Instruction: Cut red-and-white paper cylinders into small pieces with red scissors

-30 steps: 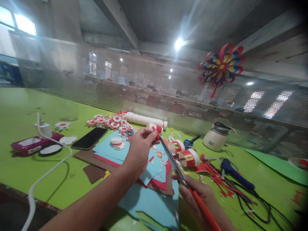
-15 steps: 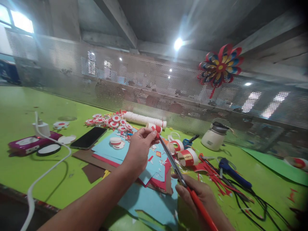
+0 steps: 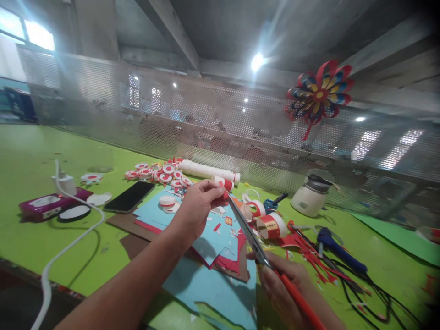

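In the head view my left hand [image 3: 197, 208] is closed in a pinch on a small red paper piece [image 3: 225, 196], held above the blue sheets. My right hand [image 3: 288, 279] grips scissors [image 3: 249, 233] with red handles. Their blades point up and away, with the tips right at the red piece. Whether the blades are parted at the tips I cannot tell. Beneath my hands lie blue paper sheets [image 3: 206, 286] strewn with small scraps, over red and brown sheets. A white round piece with a red band [image 3: 167, 202] rests on them, left of my left hand.
Several red-and-white discs [image 3: 168, 169] are heaped at the back beside a white tube [image 3: 209, 171]. Paper cups [image 3: 271, 226], red strips [image 3: 302, 250], a blue glue gun [image 3: 342, 251] and a white jug [image 3: 309, 197] stand right. Leftward lie a phone [image 3: 130, 197] and purple power bank [image 3: 55, 204].
The whole view has shifted slightly, so things appear a little further right. My hands keep nearly the same pose, with the scissor tips still at the red paper piece.
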